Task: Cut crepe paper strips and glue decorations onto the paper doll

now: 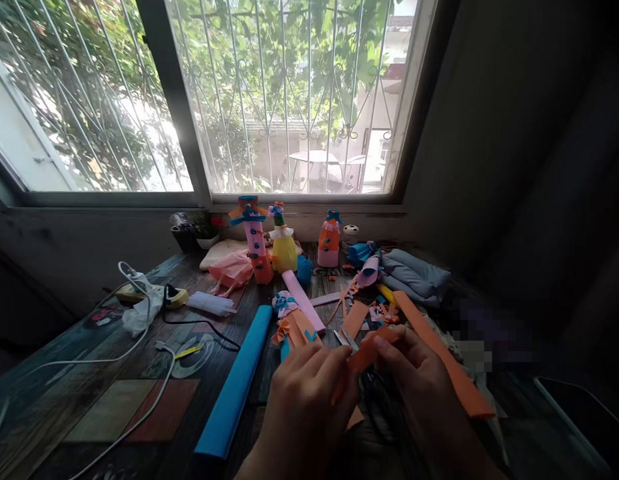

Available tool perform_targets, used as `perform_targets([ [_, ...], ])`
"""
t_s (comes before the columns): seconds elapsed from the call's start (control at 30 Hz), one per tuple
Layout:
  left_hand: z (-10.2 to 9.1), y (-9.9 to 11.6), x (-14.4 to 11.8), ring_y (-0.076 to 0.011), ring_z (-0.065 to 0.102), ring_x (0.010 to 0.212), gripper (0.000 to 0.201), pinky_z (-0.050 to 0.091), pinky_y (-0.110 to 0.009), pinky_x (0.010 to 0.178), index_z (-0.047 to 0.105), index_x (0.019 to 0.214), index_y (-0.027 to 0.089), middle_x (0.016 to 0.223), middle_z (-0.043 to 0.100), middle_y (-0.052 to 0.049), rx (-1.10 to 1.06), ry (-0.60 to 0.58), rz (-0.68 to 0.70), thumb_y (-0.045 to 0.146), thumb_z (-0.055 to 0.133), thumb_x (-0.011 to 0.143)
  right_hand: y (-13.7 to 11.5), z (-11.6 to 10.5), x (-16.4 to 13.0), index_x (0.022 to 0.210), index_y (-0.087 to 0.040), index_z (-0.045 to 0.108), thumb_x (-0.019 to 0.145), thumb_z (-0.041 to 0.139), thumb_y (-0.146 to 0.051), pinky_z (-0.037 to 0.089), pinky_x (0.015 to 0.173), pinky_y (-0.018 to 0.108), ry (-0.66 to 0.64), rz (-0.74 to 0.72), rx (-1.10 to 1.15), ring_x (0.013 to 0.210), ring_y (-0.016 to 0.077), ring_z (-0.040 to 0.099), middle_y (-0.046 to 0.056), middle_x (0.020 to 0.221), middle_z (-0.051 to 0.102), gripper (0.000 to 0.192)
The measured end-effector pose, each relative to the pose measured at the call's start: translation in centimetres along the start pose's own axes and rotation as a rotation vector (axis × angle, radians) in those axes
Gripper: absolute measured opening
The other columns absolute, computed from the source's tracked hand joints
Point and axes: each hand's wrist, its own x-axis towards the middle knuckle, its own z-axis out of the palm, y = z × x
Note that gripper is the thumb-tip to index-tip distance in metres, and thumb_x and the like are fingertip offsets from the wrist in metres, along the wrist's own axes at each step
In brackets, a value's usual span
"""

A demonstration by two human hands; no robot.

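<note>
Between my two hands is a small strip of orange crepe paper (365, 357). My left hand (309, 390) has its fingers closed on the strip's left end. On the other end, my right hand (414, 370) pinches with thumb and fingers. Scissors (343, 337) lie beneath the strip, blades pointing away from me, their dark handles partly hidden by my right hand. Just beyond my left hand lies an orange paper-wrapped piece (298, 325) with a blue and pink bow at its top. A blue crepe paper roll (236, 380) rests to the left.
Decorated paper-covered bottles (285, 250) stand near the window. Orange and pink scraps (384, 312) are scattered beyond my right hand, beside a long orange paper strip (442, 353). Left are white cables (146, 320), a power strip (174, 295) and glue sticks (210, 303). A grey cushion-like bundle (414, 272) lies back right.
</note>
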Motion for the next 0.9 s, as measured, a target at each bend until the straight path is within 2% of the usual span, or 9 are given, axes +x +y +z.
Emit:
perform_targets([
  [0.17, -0.4, 0.6, -0.2, -0.0225, 0.064, 0.075, 0.019, 0.052, -0.032, 0.063, 0.06, 0.098, 0.016, 0.08, 0.069, -0.005, 0.01, -0.019, -0.005, 0.02, 0.059, 0.079, -0.6, 0.2, -1.0, 0.073, -0.02, 0.058, 0.073, 0.072, -0.038, 0.043, 0.064, 0.02, -0.04, 0.039, 0.076, 0.068, 0.0118, 0.052, -0.002, 0.075, 0.061, 0.022],
  [0.33, -0.4, 0.9, -0.4, -0.0196, 0.06, 0.065, 0.011, 0.051, -0.03, 0.057, 0.061, 0.089, 0.016, 0.069, 0.066, -0.003, 0.007, -0.032, 0.016, 0.013, 0.057, 0.08, -0.8, 0.6, -1.7, 0.075, -0.021, 0.059, 0.075, 0.07, -0.036, 0.044, 0.067, 0.019, -0.065, 0.067, 0.118, 0.07, 0.0109, 0.053, -0.003, 0.075, 0.061, 0.019],
  [0.5, -0.9, 1.0, -0.1, -0.0171, 0.061, 0.064, 0.01, 0.05, -0.026, 0.058, 0.062, 0.087, 0.014, 0.069, 0.067, -0.003, -0.098, -0.012, 0.031, 0.009, 0.057, 0.08, -1.1, 0.2, -2.1, 0.087, -0.023, 0.064, 0.073, 0.072, -0.036, 0.048, 0.066, 0.021, -0.119, -0.018, 0.107, 0.073, 0.0141, 0.06, 0.0, 0.078, 0.064, 0.021],
  [0.63, -1.9, 1.2, 0.2, -0.013, 0.062, 0.066, 0.013, 0.049, -0.02, 0.06, 0.065, 0.087, 0.017, 0.073, 0.068, 0.0, -0.321, -0.128, -0.174, 0.011, 0.062, 0.077, -1.9, -0.2, -2.4, 0.102, -0.028, 0.064, 0.073, 0.069, -0.042, 0.051, 0.07, 0.025, -0.23, -0.067, 0.06, 0.083, 0.0193, 0.063, 0.003, 0.086, 0.067, 0.033],
  [0.77, -2.7, 1.6, 0.5, -0.0097, 0.062, 0.064, 0.009, 0.047, -0.017, 0.061, 0.068, 0.082, 0.02, 0.072, 0.069, 0.004, -0.461, -0.232, -0.379, 0.014, 0.066, 0.075, -2.4, -0.4, -2.3, 0.092, -0.03, 0.07, 0.079, 0.065, -0.036, 0.051, 0.071, 0.022, -0.359, -0.126, -0.054, 0.079, 0.0164, 0.063, 0.0, 0.079, 0.068, 0.015],
  [0.9, -3.0, 1.8, 0.5, -0.0115, 0.063, 0.067, 0.006, 0.047, -0.019, 0.064, 0.069, 0.081, 0.021, 0.074, 0.07, 0.003, -0.525, -0.302, -0.5, 0.02, 0.066, 0.076, -2.7, -0.4, -2.0, 0.087, -0.032, 0.073, 0.079, 0.066, -0.028, 0.05, 0.068, 0.02, -0.335, -0.165, -0.12, 0.074, 0.0147, 0.064, -0.002, 0.075, 0.069, 0.011],
])
